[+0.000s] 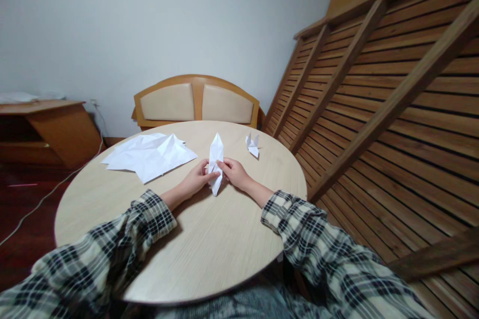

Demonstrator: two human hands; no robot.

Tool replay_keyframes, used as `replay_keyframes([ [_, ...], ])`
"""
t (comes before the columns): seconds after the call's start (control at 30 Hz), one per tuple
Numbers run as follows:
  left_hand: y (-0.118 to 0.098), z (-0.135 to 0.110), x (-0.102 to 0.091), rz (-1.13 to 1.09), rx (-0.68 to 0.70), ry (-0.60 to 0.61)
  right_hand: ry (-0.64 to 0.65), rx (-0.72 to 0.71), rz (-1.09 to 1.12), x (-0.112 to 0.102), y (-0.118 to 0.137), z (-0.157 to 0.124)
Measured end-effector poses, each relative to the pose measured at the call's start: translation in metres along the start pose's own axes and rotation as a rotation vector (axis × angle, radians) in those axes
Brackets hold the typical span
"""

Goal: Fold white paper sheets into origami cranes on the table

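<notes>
A long, narrow piece of folded white paper (216,149), pointed at its far and near ends, is held between my two hands over the middle of the table. My left hand (196,178) grips its left edge, the thumb lying across the front. From the other side my right hand (235,173) pinches it, thumb on the paper near the middle. The fingers behind the paper are mostly hidden. Beyond my right hand a small folded white paper figure (253,145) with two upright points stands on the table.
Creased white paper sheets (149,154) lie spread at the table's left. The round wooden table (209,244) has a headboard (168,102) behind it. A slatted wooden frame (374,109) leans along the right. At left are a brown cabinet (63,132) and a white cable (48,197).
</notes>
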State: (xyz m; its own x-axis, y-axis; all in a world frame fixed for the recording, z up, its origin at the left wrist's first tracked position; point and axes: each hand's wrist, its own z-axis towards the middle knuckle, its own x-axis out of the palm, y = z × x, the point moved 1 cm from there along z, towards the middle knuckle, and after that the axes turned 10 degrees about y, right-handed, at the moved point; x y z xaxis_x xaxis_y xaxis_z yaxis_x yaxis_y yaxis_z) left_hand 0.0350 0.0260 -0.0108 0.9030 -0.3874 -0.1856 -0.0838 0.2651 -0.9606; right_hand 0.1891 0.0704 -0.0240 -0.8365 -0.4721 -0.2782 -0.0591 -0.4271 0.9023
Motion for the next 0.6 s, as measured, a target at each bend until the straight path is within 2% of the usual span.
replay_keyframes([
  [0.2, -0.0066, 0.001, -0.004, 0.236, 0.094, -0.13, -0.011, -0.101, -0.058, 0.0047, 0.0084, -0.0013],
  [0.43, -0.0009, 0.0018, -0.0069, 0.247, 0.104, -0.158, 0.039, 0.042, 0.111, 0.0079, 0.0082, -0.0032],
  [0.6, -0.0004, 0.0017, -0.0082, 0.234, 0.085, -0.189, 0.062, 0.099, 0.151, 0.0076, 0.0071, -0.0033],
])
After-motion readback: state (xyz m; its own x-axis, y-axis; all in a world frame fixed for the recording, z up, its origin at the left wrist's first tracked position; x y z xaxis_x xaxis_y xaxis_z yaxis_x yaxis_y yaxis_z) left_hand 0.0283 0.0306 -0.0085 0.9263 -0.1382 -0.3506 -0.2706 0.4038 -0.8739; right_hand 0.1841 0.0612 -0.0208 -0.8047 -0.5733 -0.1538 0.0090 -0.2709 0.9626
